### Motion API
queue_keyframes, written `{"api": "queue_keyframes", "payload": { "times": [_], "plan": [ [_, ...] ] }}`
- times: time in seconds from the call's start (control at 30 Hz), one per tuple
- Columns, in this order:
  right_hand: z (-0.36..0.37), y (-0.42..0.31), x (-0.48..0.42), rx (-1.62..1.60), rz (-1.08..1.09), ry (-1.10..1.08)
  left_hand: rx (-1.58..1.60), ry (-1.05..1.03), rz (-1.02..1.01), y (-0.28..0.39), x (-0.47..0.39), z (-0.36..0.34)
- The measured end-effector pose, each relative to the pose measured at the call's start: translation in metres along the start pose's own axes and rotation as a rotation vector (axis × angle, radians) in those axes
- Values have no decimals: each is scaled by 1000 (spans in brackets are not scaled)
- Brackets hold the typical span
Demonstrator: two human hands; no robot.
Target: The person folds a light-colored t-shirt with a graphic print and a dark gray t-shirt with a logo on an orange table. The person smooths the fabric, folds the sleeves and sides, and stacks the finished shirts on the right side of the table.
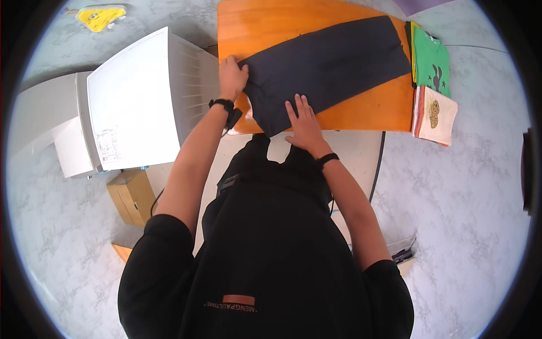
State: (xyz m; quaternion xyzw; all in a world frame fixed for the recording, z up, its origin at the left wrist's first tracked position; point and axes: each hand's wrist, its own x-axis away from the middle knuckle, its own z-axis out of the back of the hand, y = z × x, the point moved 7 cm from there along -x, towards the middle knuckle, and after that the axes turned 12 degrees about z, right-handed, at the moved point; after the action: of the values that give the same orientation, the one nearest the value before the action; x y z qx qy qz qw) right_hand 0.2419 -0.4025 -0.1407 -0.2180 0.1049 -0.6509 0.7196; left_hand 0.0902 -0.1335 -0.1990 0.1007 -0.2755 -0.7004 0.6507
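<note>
A dark navy garment [326, 63], folded into a long strip, lies slantwise across an orange wooden table [262, 25]. At its narrow left end, my left hand [232, 78] has curled fingers closed about the upper corner of the cloth. My right hand [305, 125] rests palm down on the garment's near edge, fingers spread and holding nothing. Small creases run through the cloth close to my left hand. The lower left corner of the garment reaches the table's front edge by my legs.
Folded shirts, a green one [430, 59] and a pale pink one [438, 114] topping two piles, lie at the table's right edge. A white cabinet-like appliance [131, 97] stands left of the table. Beyond are a cardboard box [133, 197] and a yellow item [99, 18].
</note>
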Motion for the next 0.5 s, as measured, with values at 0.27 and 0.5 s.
{"api": "queue_keyframes", "payload": {
  "times": [0.27, 0.5],
  "plan": [
    [-66, -16, 6, 242, -104, 72, -353, -585, -311, 17, -28, -25],
    [-59, -9, 44, 97, -77, 150, 381, -790, -262, 22, 14, 14]
  ]
}}
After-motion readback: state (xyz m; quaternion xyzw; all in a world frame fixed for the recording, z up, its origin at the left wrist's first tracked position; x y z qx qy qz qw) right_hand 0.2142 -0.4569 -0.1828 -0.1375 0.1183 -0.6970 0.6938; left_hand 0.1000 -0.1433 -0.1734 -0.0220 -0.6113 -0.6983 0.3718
